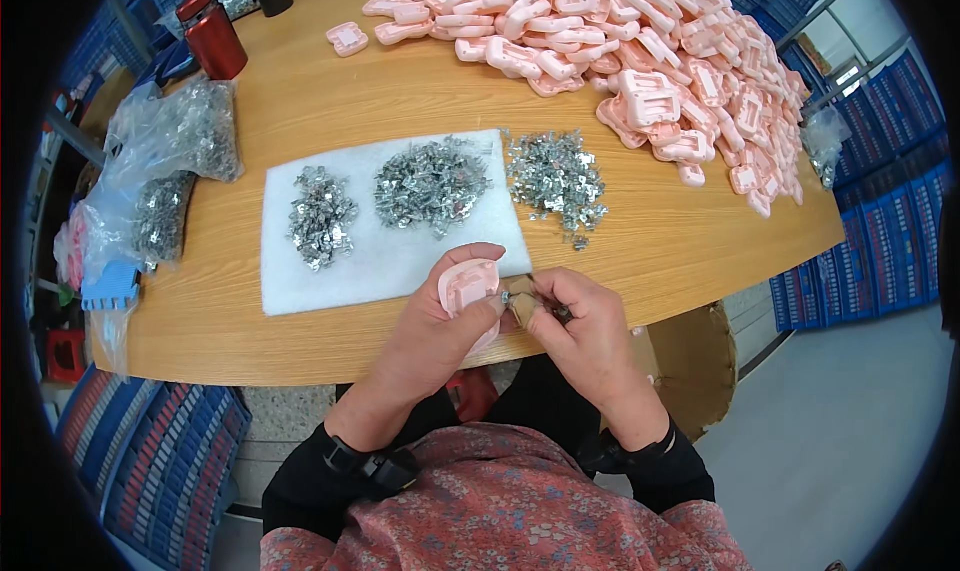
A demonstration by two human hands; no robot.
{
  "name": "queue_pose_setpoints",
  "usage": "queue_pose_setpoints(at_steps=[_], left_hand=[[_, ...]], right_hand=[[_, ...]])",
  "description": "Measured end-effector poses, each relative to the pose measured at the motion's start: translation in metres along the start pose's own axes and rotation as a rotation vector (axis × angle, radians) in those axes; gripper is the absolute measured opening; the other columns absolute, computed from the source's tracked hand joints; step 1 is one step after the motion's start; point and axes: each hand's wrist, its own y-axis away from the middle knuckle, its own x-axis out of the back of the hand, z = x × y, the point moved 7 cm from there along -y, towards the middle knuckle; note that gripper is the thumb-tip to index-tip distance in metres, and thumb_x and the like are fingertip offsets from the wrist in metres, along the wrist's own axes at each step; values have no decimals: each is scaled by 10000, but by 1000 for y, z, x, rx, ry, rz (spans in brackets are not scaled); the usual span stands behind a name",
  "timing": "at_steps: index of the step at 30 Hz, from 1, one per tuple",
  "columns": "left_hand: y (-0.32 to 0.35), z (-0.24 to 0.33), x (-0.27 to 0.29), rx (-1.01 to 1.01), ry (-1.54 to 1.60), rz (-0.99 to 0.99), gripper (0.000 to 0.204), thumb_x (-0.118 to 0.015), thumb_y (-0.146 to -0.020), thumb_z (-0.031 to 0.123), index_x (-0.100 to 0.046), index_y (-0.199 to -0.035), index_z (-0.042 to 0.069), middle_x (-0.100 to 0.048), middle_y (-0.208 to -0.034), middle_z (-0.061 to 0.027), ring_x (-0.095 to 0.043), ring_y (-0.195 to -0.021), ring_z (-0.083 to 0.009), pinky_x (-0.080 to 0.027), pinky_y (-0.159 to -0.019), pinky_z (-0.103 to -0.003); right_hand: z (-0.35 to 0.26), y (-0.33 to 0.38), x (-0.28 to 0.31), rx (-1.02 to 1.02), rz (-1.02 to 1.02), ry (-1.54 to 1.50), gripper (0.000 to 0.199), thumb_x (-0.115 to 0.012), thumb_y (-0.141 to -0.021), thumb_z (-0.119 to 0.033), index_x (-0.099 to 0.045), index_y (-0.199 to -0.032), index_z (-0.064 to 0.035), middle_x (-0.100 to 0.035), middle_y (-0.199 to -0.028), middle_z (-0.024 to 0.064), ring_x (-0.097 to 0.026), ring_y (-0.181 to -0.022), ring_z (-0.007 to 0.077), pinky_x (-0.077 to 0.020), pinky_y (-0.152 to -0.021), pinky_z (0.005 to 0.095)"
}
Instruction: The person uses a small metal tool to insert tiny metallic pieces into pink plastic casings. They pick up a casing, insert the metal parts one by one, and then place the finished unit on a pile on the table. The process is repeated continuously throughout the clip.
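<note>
Near the table's front edge my left hand [425, 341] is closed round a pale pink plastic shell [468, 283], its hollow side with a recess facing up. My right hand [590, 336] is beside it, thumb and fingers pinched on a small silvery metal clip [506, 298] at the shell's right edge. Tan wraps [522, 304] cover the right fingertips. Something dark shows under the right fingers; I cannot make it out. Beyond my hands, a white foam sheet [385, 283] bears two heaps of small metal pieces [432, 183]. A third heap [556, 179] lies just right of it.
A large pile of pink shells [650, 101] covers the table's far right, with one shell [347, 39] apart. At left are plastic bags of metal parts [165, 171] and a red flask [212, 36]. A cardboard box [700, 361] stands below the right edge; blue crates [870, 241] stand around.
</note>
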Motion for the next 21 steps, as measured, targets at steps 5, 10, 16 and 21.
queue_pose_setpoints(at_steps=[5,10,16,21], left_hand=[[0,1,0,4,-50,20,433,-562,-956,81,-450,-1375,70,-596,-970,-30,-610,-856,-109,-538,-761,-285],[-4,-4,4,166,474,-164,555,-372,-1002,412,-406,-1440,72,-599,-974,-73,-593,-856,-191,-518,-737,-356],[-8,-5,8,243,662,-204,687,-325,-957,487,-351,-1491,56,-607,-1000,-106,-566,-852,-258,-467,-715,-401],[-11,-10,22,182,424,-105,605,-498,-949,331,-388,-1437,-10,-620,-1025,-84,-602,-892,-217,-521,-772,-384]], right_hand=[[14,4,-6,-89,-15,-166,135,-633,-878,-36,-626,-999,21,-650,-792,79,-612,-682,142,-491,-623,300],[37,11,2,-251,13,-464,91,-607,-951,-79,-612,-989,3,-562,-774,-53,-485,-685,27,-420,-633,205],[37,17,8,-231,-19,-608,127,-606,-981,-116,-603,-1046,-8,-576,-821,-30,-502,-736,35,-431,-672,202],[35,19,7,-228,-55,-697,141,-608,-982,-127,-582,-1063,-15,-588,-828,-6,-505,-724,47,-416,-651,202]])
